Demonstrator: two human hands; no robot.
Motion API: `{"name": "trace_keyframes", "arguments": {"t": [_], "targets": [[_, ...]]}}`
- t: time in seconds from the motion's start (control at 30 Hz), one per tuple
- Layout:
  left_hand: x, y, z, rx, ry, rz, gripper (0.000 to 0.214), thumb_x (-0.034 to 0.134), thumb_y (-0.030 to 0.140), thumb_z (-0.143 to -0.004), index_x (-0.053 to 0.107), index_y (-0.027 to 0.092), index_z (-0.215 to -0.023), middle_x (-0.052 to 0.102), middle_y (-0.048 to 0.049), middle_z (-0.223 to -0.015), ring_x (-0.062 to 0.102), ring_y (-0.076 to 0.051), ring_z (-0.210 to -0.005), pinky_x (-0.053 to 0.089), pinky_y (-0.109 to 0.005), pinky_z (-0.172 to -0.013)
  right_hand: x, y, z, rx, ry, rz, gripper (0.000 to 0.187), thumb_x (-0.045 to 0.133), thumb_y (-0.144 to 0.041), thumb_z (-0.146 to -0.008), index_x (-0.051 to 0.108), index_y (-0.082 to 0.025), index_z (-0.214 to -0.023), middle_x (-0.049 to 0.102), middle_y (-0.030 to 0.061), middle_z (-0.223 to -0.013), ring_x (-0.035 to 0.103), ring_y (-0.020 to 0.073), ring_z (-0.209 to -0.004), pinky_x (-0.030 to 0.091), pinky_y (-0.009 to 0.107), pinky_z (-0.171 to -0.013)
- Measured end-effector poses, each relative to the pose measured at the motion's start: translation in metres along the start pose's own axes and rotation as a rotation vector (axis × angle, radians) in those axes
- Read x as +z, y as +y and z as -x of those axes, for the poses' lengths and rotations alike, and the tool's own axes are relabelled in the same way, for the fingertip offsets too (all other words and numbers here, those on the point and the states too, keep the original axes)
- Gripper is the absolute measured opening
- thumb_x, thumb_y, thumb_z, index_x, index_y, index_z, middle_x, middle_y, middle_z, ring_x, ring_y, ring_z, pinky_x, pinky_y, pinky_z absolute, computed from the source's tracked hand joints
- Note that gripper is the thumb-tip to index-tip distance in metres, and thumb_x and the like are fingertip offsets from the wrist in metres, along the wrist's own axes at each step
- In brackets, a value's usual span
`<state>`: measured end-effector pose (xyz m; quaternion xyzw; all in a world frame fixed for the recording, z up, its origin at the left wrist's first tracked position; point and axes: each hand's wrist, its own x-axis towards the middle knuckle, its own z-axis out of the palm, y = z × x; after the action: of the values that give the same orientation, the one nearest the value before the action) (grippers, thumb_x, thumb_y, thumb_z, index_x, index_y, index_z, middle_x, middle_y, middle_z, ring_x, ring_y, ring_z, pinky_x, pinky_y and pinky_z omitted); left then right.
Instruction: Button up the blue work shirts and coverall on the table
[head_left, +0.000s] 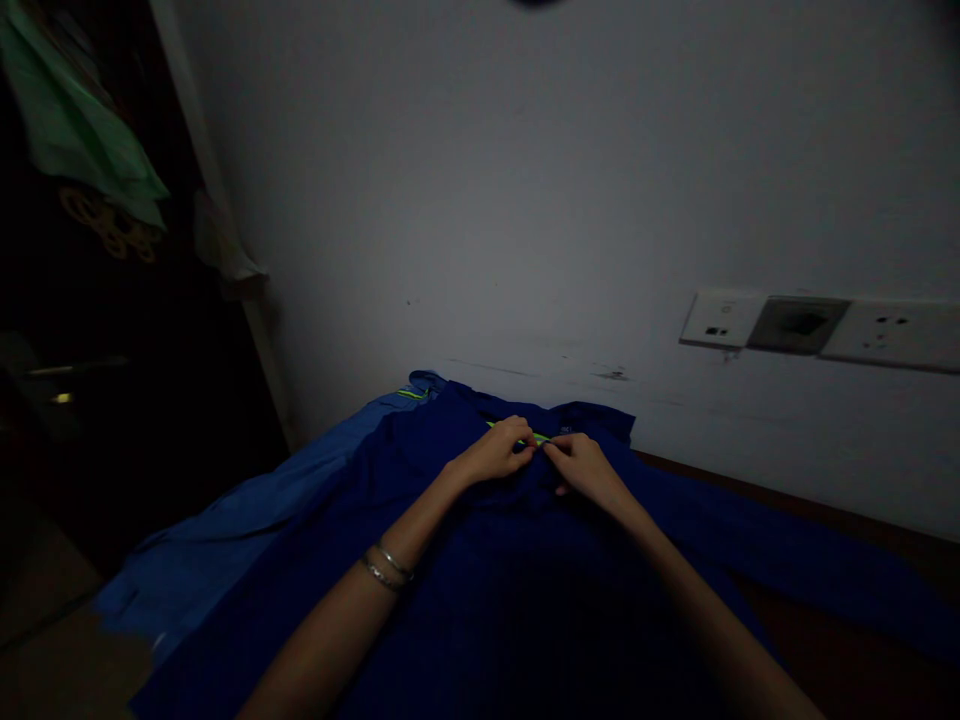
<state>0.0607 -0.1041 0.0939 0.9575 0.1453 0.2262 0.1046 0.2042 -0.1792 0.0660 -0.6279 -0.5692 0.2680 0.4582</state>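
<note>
A dark blue shirt (525, 600) lies spread flat, its collar near the wall (525, 180). At the collar, the left hand (499, 452) and right hand (585, 465) meet, fingertips pinched on the neon yellow-green trim (538, 438). Two bangles (386, 568) circle the left wrist. A lighter blue garment (225, 540) lies underneath, at left. Socket plates (802, 325) sit on the wall at right.

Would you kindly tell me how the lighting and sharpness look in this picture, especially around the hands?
Head view: dim overall, the wall brightest; the left hand and right hand pinching the dark blue garment are lit but soft; the near cloth sinks into shadow; wide-angle distortion tilts the wall sockets.
</note>
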Motion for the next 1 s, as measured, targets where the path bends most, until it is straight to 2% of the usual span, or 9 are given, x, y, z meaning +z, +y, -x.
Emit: {"name": "trace_keyframes", "arguments": {"t": [0.27,0.43,0.6,0.8,1.0], "targets": [[-0.004,0.003,0.000,0.030,0.003,-0.004,0.010,0.048,0.012,-0.075,0.058,0.014,-0.075,0.053,-0.0044,-0.077,0.048,-0.014,-0.076,0.038,-0.024,-0.072,-0.001,-0.002,0.001,-0.012,0.002,0.037,0.021,0.049,-0.028,-0.072,0.065,-0.014,-0.070,0.055,-0.0018,-0.048,0.053,0.0102,-0.034,0.037,0.016,-0.030],[-0.004,0.000,-0.001,0.011,0.020,0.010,0.009,0.050,0.012,-0.073,0.060,0.014,-0.074,0.054,-0.0040,-0.077,0.048,-0.013,-0.075,0.038,-0.024,-0.072,-0.001,-0.003,0.001,-0.041,-0.014,0.017,0.022,0.047,-0.023,-0.073,0.066,-0.013,-0.074,0.060,-0.0005,-0.054,0.056,0.0102,-0.036,0.031,0.014,-0.030],[-0.003,-0.006,-0.002,0.000,0.063,0.055,0.008,0.052,0.013,-0.072,0.061,0.013,-0.073,0.055,-0.0030,-0.074,0.049,-0.012,-0.072,0.038,-0.023,-0.070,0.001,-0.004,0.000,-0.026,0.010,-0.044,0.023,0.045,-0.020,-0.074,0.066,-0.013,-0.080,0.063,0.0011,-0.060,0.059,0.0104,-0.041,0.033,0.012,-0.032],[-0.007,-0.005,-0.002,-0.071,0.111,0.260,0.009,0.054,0.015,-0.072,0.062,0.012,-0.070,0.057,-0.0023,-0.072,0.051,-0.011,-0.069,0.039,-0.021,-0.067,0.007,-0.001,-0.004,0.000,0.041,-0.243,0.021,0.048,-0.019,-0.072,0.066,-0.012,-0.080,0.066,0.0050,-0.075,0.064,0.0144,-0.054,0.046,0.016,-0.042],[-0.009,-0.009,-0.003,-0.187,0.128,0.526,0.008,0.058,0.016,-0.068,0.062,0.009,-0.066,0.057,-0.0022,-0.069,0.052,-0.010,-0.064,0.039,-0.019,-0.060,0.009,-0.009,-0.001,-0.004,0.069,-0.350,0.017,0.049,-0.016,-0.071,0.066,-0.013,-0.074,0.065,0.0031,-0.071,0.064,0.0135,-0.057,0.053,0.020,-0.051]]}}
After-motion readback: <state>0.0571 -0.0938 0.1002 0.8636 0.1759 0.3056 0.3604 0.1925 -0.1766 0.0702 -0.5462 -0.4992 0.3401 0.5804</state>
